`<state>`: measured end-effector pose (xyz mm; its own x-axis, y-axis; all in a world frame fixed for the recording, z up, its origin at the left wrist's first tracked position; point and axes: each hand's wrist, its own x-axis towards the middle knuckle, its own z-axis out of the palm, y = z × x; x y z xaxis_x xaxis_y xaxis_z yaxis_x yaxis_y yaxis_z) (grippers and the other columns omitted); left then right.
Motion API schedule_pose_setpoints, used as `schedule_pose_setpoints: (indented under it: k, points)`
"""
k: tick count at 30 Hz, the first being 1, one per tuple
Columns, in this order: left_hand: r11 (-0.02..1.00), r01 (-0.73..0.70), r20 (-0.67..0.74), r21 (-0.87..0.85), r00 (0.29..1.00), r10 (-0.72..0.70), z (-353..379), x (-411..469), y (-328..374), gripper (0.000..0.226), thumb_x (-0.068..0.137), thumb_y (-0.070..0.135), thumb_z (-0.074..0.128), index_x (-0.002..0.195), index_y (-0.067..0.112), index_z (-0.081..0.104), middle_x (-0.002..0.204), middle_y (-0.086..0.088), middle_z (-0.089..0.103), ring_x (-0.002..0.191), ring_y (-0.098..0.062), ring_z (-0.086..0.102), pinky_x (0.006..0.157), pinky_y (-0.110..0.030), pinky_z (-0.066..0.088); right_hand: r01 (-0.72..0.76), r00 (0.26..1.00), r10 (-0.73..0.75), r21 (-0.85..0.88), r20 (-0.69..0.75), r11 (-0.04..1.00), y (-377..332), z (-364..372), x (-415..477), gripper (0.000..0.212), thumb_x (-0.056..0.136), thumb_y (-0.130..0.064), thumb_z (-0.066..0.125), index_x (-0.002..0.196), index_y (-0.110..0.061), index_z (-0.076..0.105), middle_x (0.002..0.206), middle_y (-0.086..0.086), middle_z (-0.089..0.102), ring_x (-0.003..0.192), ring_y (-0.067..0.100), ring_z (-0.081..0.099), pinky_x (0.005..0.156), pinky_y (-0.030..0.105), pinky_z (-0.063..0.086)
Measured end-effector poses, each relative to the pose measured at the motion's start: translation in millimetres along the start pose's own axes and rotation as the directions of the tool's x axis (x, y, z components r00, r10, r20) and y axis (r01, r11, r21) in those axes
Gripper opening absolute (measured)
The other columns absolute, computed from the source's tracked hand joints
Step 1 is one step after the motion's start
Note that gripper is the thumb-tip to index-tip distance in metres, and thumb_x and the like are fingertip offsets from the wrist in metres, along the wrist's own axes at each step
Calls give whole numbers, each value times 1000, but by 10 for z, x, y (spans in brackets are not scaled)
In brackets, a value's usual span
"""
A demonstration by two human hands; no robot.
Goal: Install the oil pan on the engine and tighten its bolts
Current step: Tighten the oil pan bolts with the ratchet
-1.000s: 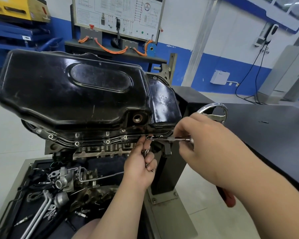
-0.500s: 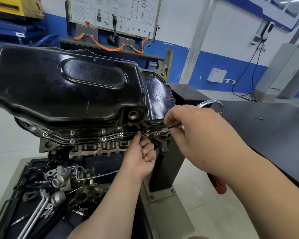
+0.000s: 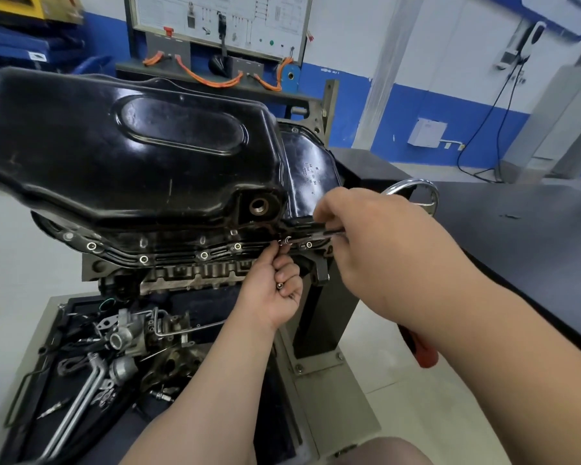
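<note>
- Black, glossy pressed-steel oil pan (image 3: 131, 156) sits on top of the grey cast-metal engine block (image 3: 195, 273), with its flange lying along the block's upper edge.
- Silver flange bolts (image 3: 203, 254) stand in a row of holes along the pan's near flange.
- A round drain hole (image 3: 258, 206) shows in the pan's near wall, just above the flange.
- White printed characters (image 3: 311, 176) mark the pan's shallow right end. They are too small to read, and no brand can be made out.
- The left hand (image 3: 272, 290) is just under the flange. Its lower fingers are curled round small silver spare bolts (image 3: 279, 286), while thumb and forefinger reach up to the flange edge beside the tool's tip.
- The right hand (image 3: 359, 236) is clenched round a slim dark metal tool (image 3: 329, 233), which lies roughly level, its tip meeting a bolt head at the flange.
- A shiny chrome handwheel (image 3: 413, 193) shows just behind the right hand.
- A black tray (image 3: 64, 308) below the engine holds loose metal pipes and fittings.
- A white wiring-diagram board (image 3: 215, 15) with orange cables (image 3: 212, 80) stands against the blue-and-white wall behind. Its lettering is blurred and cannot be read.
- A black tabletop (image 3: 534, 229) lies at right.
</note>
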<state>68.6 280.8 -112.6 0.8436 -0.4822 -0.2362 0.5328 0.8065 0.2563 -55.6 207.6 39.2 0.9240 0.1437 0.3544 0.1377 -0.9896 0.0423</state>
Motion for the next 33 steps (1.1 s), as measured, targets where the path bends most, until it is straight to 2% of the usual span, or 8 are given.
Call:
schedule_pose_setpoints:
  k: [2, 5, 11, 18, 24, 28, 30, 33]
  points:
    - [1000, -3, -5, 15, 1000, 3, -1, 3, 2, 30, 97, 32, 48, 73, 14, 52, 46, 9, 29, 30, -2, 26, 27, -14, 13, -26, 997, 21, -80, -69, 996, -10, 28, 16, 14, 92, -25, 48, 105, -29, 49, 93, -5, 59, 82, 25, 57, 58, 31, 39]
    - [1000, -8, -2, 28, 1000, 8, -11, 10, 5, 30, 97, 32, 47, 74, 14, 53, 46, 10, 30, 29, -2, 26, 28, -14, 13, -95, 990, 84, -94, -114, 991, -38, 47, 12, 21, 96, -41, 37, 105, -28, 50, 81, -1, 57, 72, 27, 53, 52, 30, 29]
    - [999, -8, 14, 34, 1000, 7, -31, 35, 7, 29, 97, 32, 47, 75, 14, 53, 46, 10, 30, 29, -3, 26, 28, -15, 13, 4, 1000, -4, 8, -11, 1000, -41, 9, -8, 32, 86, -20, 54, 112, -32, 41, 108, -9, 49, 86, 23, 59, 66, 35, 50]
    - [999, -8, 18, 50, 1000, 7, -44, 39, 18, 29, 97, 33, 47, 77, 14, 56, 48, 10, 31, 31, -3, 27, 27, -15, 16, -111, 984, 100, -71, -147, 991, -15, 79, 42, 22, 96, -41, 36, 106, -29, 51, 86, -2, 62, 77, 26, 57, 54, 30, 30]
    - [998, -13, 11, 58, 1000, 12, -54, 41, 11, 28, 97, 33, 47, 76, 14, 54, 48, 10, 32, 31, -2, 27, 28, -15, 14, -17, 1000, 18, 42, -9, 999, -26, 32, -24, 31, 86, -22, 53, 113, -33, 41, 107, -10, 52, 89, 22, 58, 70, 36, 50]
    - [997, -8, 5, 79, 1000, 8, -48, 18, 20, 28, 97, 34, 48, 78, 15, 55, 48, 10, 31, 31, -3, 26, 27, -15, 15, -77, 990, 70, -59, -120, 995, -15, 86, 43, 14, 95, -32, 43, 106, -27, 50, 90, -1, 62, 83, 27, 59, 58, 31, 38]
    - [996, -7, -1, 93, 1000, 7, -52, 5, 26, 28, 97, 34, 48, 78, 14, 56, 49, 10, 30, 32, -3, 26, 28, -16, 15, -127, 983, 122, -31, -137, 991, -25, 96, 39, 21, 96, -41, 36, 104, -28, 51, 86, 0, 62, 81, 27, 58, 58, 31, 34]
    - [994, -13, -10, 106, 1000, 14, -55, 0, 31, 30, 97, 33, 48, 75, 15, 55, 51, 10, 30, 32, -3, 26, 28, -16, 15, -90, 989, 93, 39, -111, 995, -31, 88, -16, 18, 91, -40, 46, 107, -30, 47, 92, -6, 57, 82, 24, 59, 60, 32, 40]
